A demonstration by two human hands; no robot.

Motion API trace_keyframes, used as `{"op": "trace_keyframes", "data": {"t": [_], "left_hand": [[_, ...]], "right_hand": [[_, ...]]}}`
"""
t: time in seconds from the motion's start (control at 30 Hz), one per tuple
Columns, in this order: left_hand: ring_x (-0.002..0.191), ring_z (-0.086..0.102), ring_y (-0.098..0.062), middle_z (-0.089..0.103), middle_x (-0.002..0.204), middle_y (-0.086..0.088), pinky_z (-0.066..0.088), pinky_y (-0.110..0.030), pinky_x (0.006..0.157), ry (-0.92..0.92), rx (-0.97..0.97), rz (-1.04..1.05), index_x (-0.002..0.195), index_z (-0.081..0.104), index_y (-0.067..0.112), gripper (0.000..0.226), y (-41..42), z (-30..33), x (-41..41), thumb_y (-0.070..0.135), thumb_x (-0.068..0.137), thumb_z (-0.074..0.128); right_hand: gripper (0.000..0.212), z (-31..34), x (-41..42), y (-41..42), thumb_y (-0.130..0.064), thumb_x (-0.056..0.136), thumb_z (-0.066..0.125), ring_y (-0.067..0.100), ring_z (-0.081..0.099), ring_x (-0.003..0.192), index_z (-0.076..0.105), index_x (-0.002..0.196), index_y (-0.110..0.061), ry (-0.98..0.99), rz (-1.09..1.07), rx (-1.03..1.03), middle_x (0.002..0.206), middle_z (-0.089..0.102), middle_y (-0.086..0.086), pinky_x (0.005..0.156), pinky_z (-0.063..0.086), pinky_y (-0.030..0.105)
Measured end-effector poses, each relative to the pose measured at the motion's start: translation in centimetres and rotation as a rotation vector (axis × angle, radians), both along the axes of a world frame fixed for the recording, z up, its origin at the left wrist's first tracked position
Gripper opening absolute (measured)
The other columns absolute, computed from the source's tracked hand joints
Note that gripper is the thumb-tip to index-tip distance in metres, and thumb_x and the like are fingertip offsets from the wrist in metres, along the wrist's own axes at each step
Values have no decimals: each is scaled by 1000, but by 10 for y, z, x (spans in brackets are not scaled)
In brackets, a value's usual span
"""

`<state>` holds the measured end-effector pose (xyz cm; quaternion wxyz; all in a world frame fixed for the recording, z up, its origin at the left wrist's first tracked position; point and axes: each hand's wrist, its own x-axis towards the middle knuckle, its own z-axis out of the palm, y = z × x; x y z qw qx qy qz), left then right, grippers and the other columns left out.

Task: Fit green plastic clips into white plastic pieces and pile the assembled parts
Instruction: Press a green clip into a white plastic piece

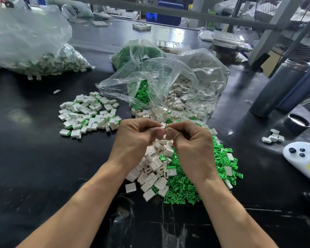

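My left hand [136, 138] pinches a small white plastic piece [162, 127] at its fingertips. My right hand [190, 142] pinches a green clip [167, 129] right against that piece; most of the clip is hidden by my fingers. Both hands hover over a heap of loose white pieces [156, 167] and green clips [190, 187] on the black table [34, 167]. A pile of assembled white-and-green parts [89, 113] lies to the left.
Open clear bags of green clips [143, 93] and white pieces [184, 92] lie behind the heap. A big bag of assembled parts [48, 63] sits far left. Dark bottles [279, 90], a lid [297, 122], a few white pieces [273, 137] and a white controller [304, 156] stand right.
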<state>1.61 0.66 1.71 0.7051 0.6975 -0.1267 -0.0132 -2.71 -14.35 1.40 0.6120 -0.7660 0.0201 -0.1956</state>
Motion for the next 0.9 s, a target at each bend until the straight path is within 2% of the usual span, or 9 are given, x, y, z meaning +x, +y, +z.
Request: {"op": "trace_keyframes", "data": {"t": [0.23,0.37,0.53,0.63,0.73,0.8,0.83,0.9], "left_hand": [[61,64,-12,75,71,-13,49,-20,55,32,-25,16,83,80,9,8,-3,-3,0,0,84,78],[59,63,-6,74,70,-9,48,-14,56,31,-57,4,87,79,1,3,-4,-3,-2,0,85,78],[57,64,-7,73,68,-7,49,-14,56,41,-123,28,84,78,3,4,-6,-3,-4,-1,85,77],[60,65,-10,74,70,-9,50,-15,57,44,-103,21,86,78,0,3,-6,-2,-4,-2,84,77],[66,69,-16,76,78,-15,55,-19,61,48,-71,2,87,79,0,4,-3,-1,-4,-2,84,77],[69,70,-20,76,81,-17,61,-27,67,39,-41,-13,87,79,2,5,-2,0,-4,-2,84,77],[70,70,-22,76,81,-18,61,-32,69,32,-23,-22,87,79,3,5,-2,0,-4,-2,85,77],[69,68,-22,75,80,-19,58,-32,69,25,-7,-29,86,79,3,5,-3,0,-4,-1,85,77]], "right_hand": [[18,-1,-2,0,0,93,73,-2,57,55,78,87,-16,4,9,86,67,69,-11,53,43,10],[16,-1,-2,1,-3,93,75,0,63,66,79,87,-18,8,-16,75,77,76,-5,61,50,15],[16,-2,-3,8,-4,92,75,0,60,59,79,84,-18,-18,-28,185,70,72,-8,55,46,12],[19,-1,-3,5,-3,92,75,-1,59,58,78,82,-19,13,-6,162,70,73,-7,54,45,11],[18,3,-3,-1,-5,90,77,0,61,59,78,81,-20,53,9,77,73,75,-5,54,46,12],[18,4,-3,-4,-6,89,78,0,62,61,78,80,-22,67,13,35,73,75,-5,55,47,13],[18,5,-3,-5,-6,89,78,0,62,61,79,80,-22,74,18,28,72,75,-6,55,46,13],[20,5,-4,-5,-4,89,77,0,61,60,79,80,-21,85,30,40,71,74,-6,55,46,14]]}}
